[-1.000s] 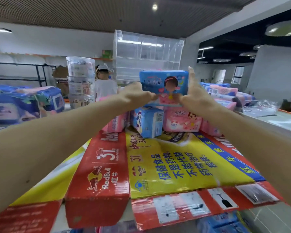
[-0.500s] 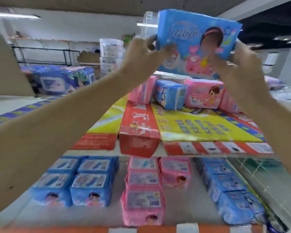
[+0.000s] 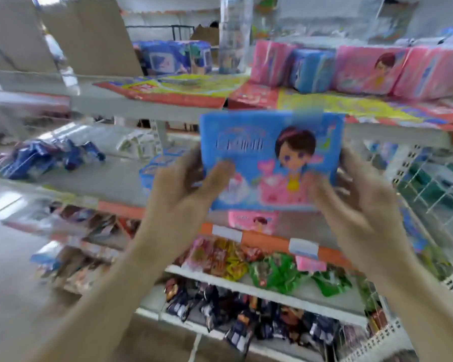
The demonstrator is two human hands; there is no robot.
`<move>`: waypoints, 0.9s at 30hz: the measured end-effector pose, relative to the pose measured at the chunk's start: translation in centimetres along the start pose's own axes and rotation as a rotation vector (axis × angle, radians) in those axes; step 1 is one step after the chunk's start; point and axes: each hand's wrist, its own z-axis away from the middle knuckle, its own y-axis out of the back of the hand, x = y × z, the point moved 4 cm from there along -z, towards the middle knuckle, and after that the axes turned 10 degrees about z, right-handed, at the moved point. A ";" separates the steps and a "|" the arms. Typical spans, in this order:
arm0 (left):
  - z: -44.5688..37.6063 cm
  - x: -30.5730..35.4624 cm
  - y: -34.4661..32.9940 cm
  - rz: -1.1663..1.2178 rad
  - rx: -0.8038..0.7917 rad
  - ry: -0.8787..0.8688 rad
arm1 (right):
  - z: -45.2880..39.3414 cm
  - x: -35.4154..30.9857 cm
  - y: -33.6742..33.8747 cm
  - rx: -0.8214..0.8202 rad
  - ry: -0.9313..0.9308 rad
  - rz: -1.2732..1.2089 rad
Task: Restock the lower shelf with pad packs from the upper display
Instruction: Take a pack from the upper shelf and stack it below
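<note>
A blue pad pack (image 3: 270, 152) with a cartoon girl on its face is held upright in front of the lower shelf (image 3: 120, 178). My left hand (image 3: 186, 189) grips its left edge, thumb across the front. My right hand (image 3: 356, 197) grips its right edge. On the upper display (image 3: 147, 111) at the top right stand more pad packs, pink (image 3: 364, 69) and blue (image 3: 311, 69), on flattened red and yellow cartons (image 3: 324, 103). A pink pad pack (image 3: 254, 222) shows on the lower shelf just below the held pack. The view is motion-blurred.
Lower tiers hold colourful snack bags (image 3: 246, 259) and dark packets (image 3: 233, 314). Blue wrapped items (image 3: 45, 158) lie on the lower shelf at left. Price tags (image 3: 304, 248) hang on the orange shelf edge. A white wire side panel (image 3: 429, 194) closes the right end.
Both hands have lifted the blue pack off the upper display and brought it down to the level of the lower shelf. The camera has tilted downward, showing lower tiers.
</note>
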 end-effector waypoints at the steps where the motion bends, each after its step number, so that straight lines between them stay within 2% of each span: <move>1: 2.6 -0.9 0.4 -0.004 0.019 0.048 | 2.1 0.2 -0.9 -0.043 -0.018 -0.023; 4: 8.9 -3.5 1.6 -0.046 0.109 0.188 | 7.6 1.3 -3.2 -0.121 -0.154 -0.070; 9: 12.4 -5.3 2.8 -0.066 0.075 0.275 | 11.5 0.7 -5.2 -0.145 -0.246 -0.045; 15: 13.0 -6.1 6.0 -0.006 0.057 0.326 | 11.4 -1.1 -8.5 -0.141 -0.303 -0.054; 27: 12.8 -8.6 19.7 0.008 0.088 0.381 | 9.3 -5.0 -22.6 -0.174 -0.399 -0.136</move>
